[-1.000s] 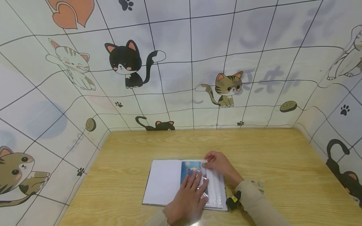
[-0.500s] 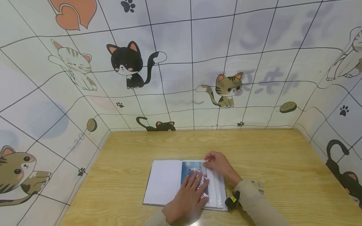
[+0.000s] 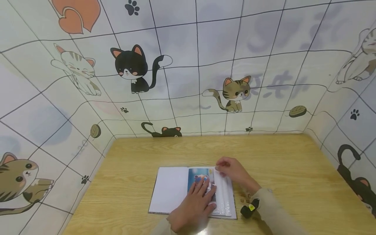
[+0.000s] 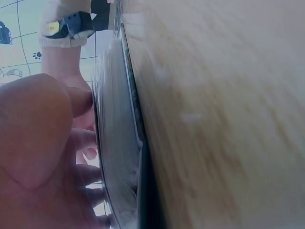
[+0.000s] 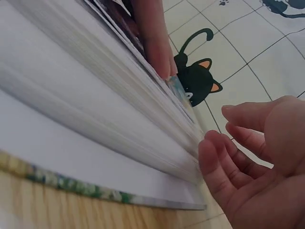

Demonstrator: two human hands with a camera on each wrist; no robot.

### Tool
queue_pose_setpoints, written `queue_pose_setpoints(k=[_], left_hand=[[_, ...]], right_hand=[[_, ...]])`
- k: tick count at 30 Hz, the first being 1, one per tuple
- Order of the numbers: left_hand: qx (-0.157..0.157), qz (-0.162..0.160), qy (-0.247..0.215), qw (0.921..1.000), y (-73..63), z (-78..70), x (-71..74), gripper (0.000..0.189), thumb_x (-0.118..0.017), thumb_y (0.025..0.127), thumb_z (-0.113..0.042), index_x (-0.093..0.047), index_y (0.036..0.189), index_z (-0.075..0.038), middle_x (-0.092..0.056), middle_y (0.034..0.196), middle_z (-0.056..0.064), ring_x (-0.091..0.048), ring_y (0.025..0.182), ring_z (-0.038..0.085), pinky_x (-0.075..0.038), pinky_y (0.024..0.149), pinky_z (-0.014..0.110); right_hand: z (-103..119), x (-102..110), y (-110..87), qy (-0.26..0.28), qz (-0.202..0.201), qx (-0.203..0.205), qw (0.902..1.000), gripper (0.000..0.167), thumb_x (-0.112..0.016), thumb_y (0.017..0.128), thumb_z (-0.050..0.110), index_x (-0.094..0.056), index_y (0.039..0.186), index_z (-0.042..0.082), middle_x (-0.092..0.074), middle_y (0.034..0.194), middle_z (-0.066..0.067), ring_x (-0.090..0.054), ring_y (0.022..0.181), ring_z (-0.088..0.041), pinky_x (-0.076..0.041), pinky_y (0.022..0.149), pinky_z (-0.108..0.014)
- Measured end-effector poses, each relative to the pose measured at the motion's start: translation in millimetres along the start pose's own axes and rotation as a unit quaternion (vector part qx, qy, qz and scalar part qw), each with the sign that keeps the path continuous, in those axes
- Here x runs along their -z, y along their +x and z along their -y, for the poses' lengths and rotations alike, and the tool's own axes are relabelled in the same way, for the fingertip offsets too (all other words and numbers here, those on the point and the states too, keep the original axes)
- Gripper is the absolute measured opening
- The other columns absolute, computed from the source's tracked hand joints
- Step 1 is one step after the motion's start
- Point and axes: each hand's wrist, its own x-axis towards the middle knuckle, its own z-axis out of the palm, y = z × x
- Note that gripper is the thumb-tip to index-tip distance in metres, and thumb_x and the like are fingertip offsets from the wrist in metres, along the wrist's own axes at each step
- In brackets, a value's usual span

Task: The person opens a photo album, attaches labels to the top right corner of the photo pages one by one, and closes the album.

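On the yellowish wood-grain table (image 3: 132,160), toward the person's side, lies an opened rectangular photo album (image 3: 168,189) with plain white inner covers. Its cover edge shows a green-and-white floral print in the right wrist view. Thick stack of white-edged clear plastic sleeves (image 3: 225,199) sits on the album's right half; top one bears a blue-toned glossy picture (image 3: 192,174) (orange-and-blue figure on it, partly covered).

Left hand (image 3: 195,204): flat, fingers spread across the picture, pressing on it rather than gripping; the left wrist view shows the palm arching beside the page edges. Right hand (image 3: 233,171): at the upper right of the picture, near the top edge of the sleeves. Right grip is loose, thumb and fingers bent but apart, nothing seen between them; a fingertip sits right by the stack's corner (can't tell if it touches).

Black wrist camera with a yellow patch (image 3: 249,209) on the right wrist, just beyond the album's right edge, against a beige long sleeve (image 3: 273,207). Small brown square pieces (image 3: 242,200) next to it, too small to identify.

Behind, white wall with black grid lines (image 3: 182,42), printed with a black-and-white cartoon cat (image 3: 130,63), a brown striped cartoon cat (image 3: 236,91) and orange hearts (image 3: 88,13).
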Motion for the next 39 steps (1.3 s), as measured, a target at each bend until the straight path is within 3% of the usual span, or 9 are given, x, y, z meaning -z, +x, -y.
queue_pose_setpoints(k=[5,9,13,16,19,23,32,39], left_hand=[[-0.005,-0.009,-0.008,0.9999,-0.3,1.4,-1.0,0.056,-0.025,0.108,-0.041,-0.03,0.156,-0.012,-0.016,0.164,0.016,-0.012,0.152,0.035,-0.021,0.117,0.059],[0.0,-0.001,-0.025,0.9997,0.5,3.5,-1.7,0.06,-0.022,0.107,-0.048,-0.028,0.157,-0.015,-0.012,0.166,0.014,-0.009,0.153,0.033,-0.018,0.119,0.057],[-0.002,-0.004,-0.028,0.9996,-0.2,5.2,-0.6,0.072,-0.028,0.102,-0.062,-0.026,0.158,-0.017,-0.011,0.166,0.013,-0.007,0.153,0.032,-0.017,0.12,0.056],[-0.014,-0.015,-0.014,0.9997,-1.5,6.1,-0.1,0.079,-0.036,0.098,-0.066,-0.027,0.158,-0.016,-0.013,0.165,0.015,-0.009,0.152,0.033,-0.019,0.119,0.056],[-0.023,-0.025,0.0,0.9994,-2.5,6.7,-0.1,0.081,-0.041,0.096,-0.066,-0.028,0.157,-0.015,-0.016,0.165,0.016,-0.013,0.152,0.034,-0.022,0.118,0.056],[-0.029,-0.028,0.005,0.9992,-2.9,7.7,-0.7,0.081,-0.041,0.096,-0.066,-0.029,0.157,-0.015,-0.017,0.164,0.017,-0.015,0.151,0.035,-0.024,0.118,0.056],[-0.031,-0.032,0.004,0.999,-2.6,8.4,1.8,0.081,-0.045,0.095,-0.066,-0.031,0.156,-0.014,-0.018,0.163,0.019,-0.016,0.151,0.037,-0.025,0.117,0.057],[-0.04,-0.04,0.004,0.9984,-3.6,9.4,0.9,0.08,-0.049,0.094,-0.064,-0.033,0.155,-0.014,-0.02,0.163,0.018,-0.018,0.15,0.037,-0.026,0.116,0.057]], right_hand=[[2.9,8.4,-13.3,-0.072,0.017,0.042,0.9964,0.014,-0.07,0.092,0.017,-0.069,0.102,0.009,-0.064,0.089,-0.002,-0.058,0.075,-0.015,-0.052,0.063,-0.028],[2.3,9.2,-25.7,-0.136,0.016,0.089,0.9867,0.013,-0.071,0.091,0.018,-0.07,0.102,0.012,-0.063,0.094,0.002,-0.057,0.083,-0.012,-0.051,0.071,-0.027],[1.5,4.8,-37.2,-0.17,0.005,0.115,0.9787,0.02,-0.075,0.088,0.017,-0.069,0.107,0.015,-0.063,0.109,-0.001,-0.06,0.1,-0.019,-0.053,0.087,-0.038],[1.1,1.8,-43.6,-0.187,0.003,0.126,0.9742,0.03,-0.077,0.086,0.018,-0.068,0.114,0.013,-0.06,0.125,-0.01,-0.057,0.118,-0.033,-0.047,0.1,-0.053],[-0.4,-0.1,-47.4,-0.201,0.008,0.129,0.9709,0.042,-0.077,0.085,0.021,-0.066,0.124,0.01,-0.053,0.141,-0.017,-0.048,0.132,-0.041,-0.037,0.109,-0.059],[-3.2,-1.5,-51.0,-0.211,0.023,0.127,0.9689,0.052,-0.076,0.086,0.023,-0.061,0.133,0.008,-0.045,0.15,-0.018,-0.04,0.139,-0.041,-0.032,0.112,-0.058],[-3.0,-7.2,-58.3,-0.198,0.033,0.128,0.9713,0.052,-0.07,0.092,0.025,-0.056,0.137,0.004,-0.043,0.151,-0.019,-0.036,0.142,-0.042,-0.027,0.114,-0.058],[-4.0,-12.9,-57.8,-0.211,0.029,0.109,0.971,0.06,-0.073,0.089,0.022,-0.051,0.14,0.0,-0.043,0.15,-0.022,-0.038,0.139,-0.044,-0.029,0.113,-0.058]])
